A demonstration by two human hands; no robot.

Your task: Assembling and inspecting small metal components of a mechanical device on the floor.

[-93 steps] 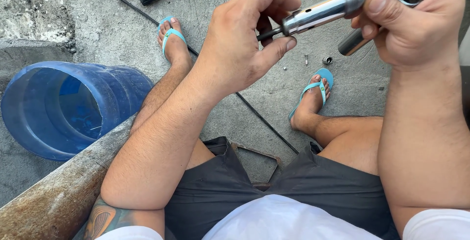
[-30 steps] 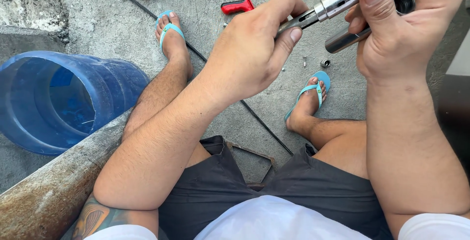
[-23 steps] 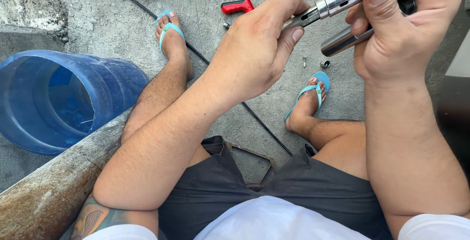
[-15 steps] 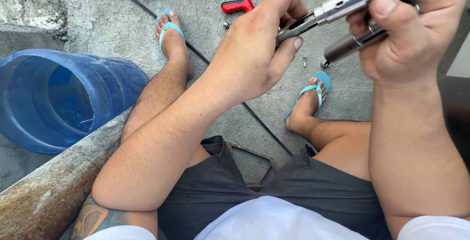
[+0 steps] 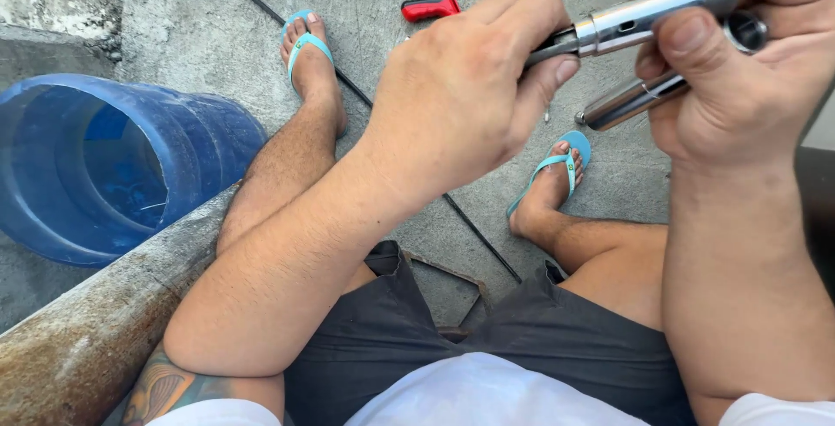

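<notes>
- Above the blue bucket (image 5: 113,169), up and rightward, the silver metal tube (image 5: 648,13) slants, long axis rising toward the right
- Right hand (image 5: 739,69) fingers wrap it closed
- Left hand (image 5: 470,96) fingers pinch its lower-left end

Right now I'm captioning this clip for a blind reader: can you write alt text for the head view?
Both hands hold a silver metal tool above the lap: right hand gripping its tubes, left hand pinching the near end. Below, feet in turquoise flip-flops rest on concrete beside a tipped blue bucket.
</notes>
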